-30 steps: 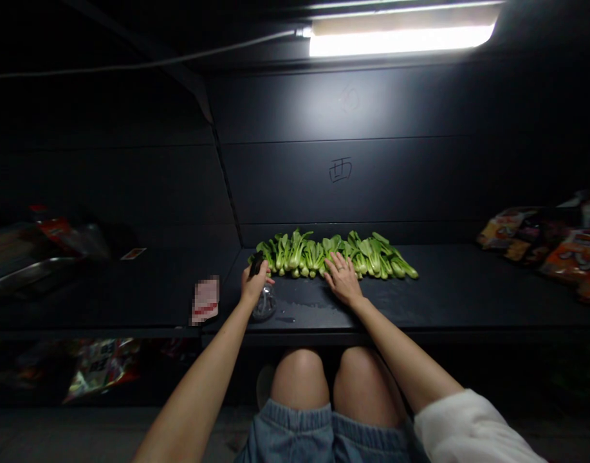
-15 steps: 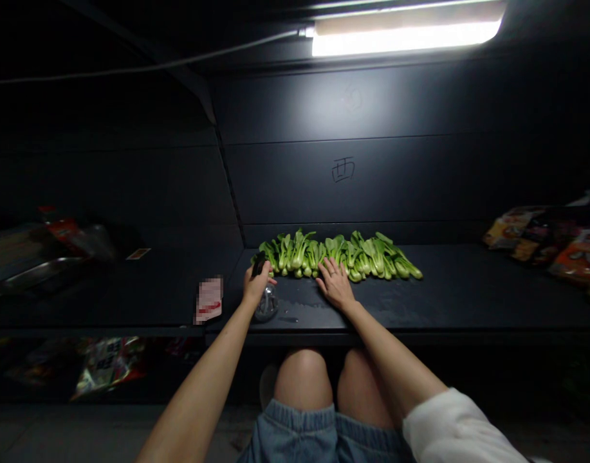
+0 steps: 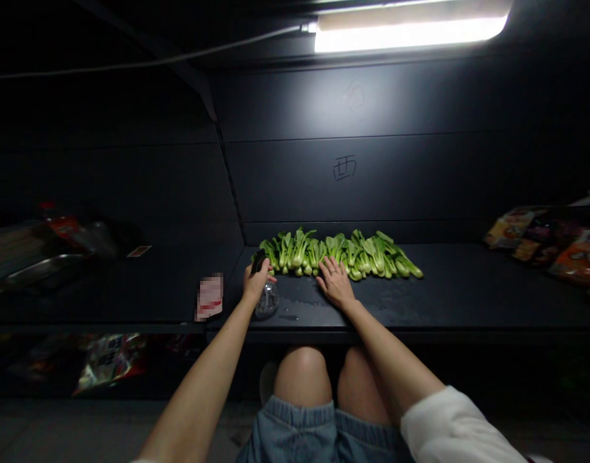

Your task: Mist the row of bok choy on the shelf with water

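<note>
A row of green leafy vegetables (image 3: 367, 257) with pale stems lies along the back of the dark shelf (image 3: 444, 302). My left hand (image 3: 256, 281) is wrapped round the black top of a clear spray bottle (image 3: 267, 302) at the row's left end. The bottle's round body stands on the shelf below that hand. My right hand (image 3: 335, 280) rests palm down, fingers spread, its fingertips at the front edge of the vegetables near the middle; a ring shows on one finger. Wet spots mark the shelf between the hands.
At the right are colourful snack bags (image 3: 521, 235). To the left lie a pink-white packet (image 3: 210, 297), a small card (image 3: 139, 251) and a metal tray (image 3: 44, 270). More packages (image 3: 106, 360) sit on a lower shelf. A lit lamp (image 3: 410, 32) hangs above.
The view has shifted very slightly. Both hands, the bottle and the vegetables hold the same places relative to one another.
</note>
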### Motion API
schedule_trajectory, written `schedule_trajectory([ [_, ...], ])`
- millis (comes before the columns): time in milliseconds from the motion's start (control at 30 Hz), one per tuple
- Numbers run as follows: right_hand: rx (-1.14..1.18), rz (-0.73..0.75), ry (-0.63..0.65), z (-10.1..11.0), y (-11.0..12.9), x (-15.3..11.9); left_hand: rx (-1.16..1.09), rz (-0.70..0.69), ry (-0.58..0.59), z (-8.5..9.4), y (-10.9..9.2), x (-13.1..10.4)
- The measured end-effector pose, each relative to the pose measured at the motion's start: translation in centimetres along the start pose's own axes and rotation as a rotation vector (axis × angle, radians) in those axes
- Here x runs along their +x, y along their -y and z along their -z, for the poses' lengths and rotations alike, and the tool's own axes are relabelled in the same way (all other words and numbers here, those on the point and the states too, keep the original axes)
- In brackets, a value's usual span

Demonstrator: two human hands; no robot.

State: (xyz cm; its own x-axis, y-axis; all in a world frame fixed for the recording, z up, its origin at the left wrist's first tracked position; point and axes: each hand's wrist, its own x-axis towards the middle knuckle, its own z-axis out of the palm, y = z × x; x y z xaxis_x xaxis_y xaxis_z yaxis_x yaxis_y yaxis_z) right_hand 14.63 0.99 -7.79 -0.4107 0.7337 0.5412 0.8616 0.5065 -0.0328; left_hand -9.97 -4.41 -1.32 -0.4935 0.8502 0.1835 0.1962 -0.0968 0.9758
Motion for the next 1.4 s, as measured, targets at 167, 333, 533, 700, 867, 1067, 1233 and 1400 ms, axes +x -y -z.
schedule_trajectory([
  [167,0.003,-0.004,0.010,0.17,0.10,0.01,0.046,0.000,-0.039,0.13,0.63,0.14],
  [333,0.015,-0.004,0.008,0.22,0.13,0.00,0.034,-0.009,-0.062,0.35,0.64,0.47],
  [533,0.017,-0.005,0.008,0.18,0.13,0.00,0.035,-0.017,-0.079,0.58,0.85,0.89],
  [700,0.017,-0.014,0.015,0.17,0.18,0.01,0.089,-0.003,-0.061,0.66,0.78,0.76],
  [867,0.021,-0.014,0.003,0.19,0.19,-0.02,0.094,0.001,-0.065,0.65,0.56,0.64],
  [1067,0.020,-0.014,0.006,0.42,0.27,-0.09,0.119,0.002,-0.071,0.71,0.37,0.47],
  [1233,0.024,-0.019,0.014,0.39,0.29,-0.07,0.143,-0.005,-0.092,0.71,0.34,0.34],
  [1400,0.033,-0.022,0.000,0.17,0.22,-0.08,0.135,-0.013,-0.089,0.74,0.22,0.24],
])
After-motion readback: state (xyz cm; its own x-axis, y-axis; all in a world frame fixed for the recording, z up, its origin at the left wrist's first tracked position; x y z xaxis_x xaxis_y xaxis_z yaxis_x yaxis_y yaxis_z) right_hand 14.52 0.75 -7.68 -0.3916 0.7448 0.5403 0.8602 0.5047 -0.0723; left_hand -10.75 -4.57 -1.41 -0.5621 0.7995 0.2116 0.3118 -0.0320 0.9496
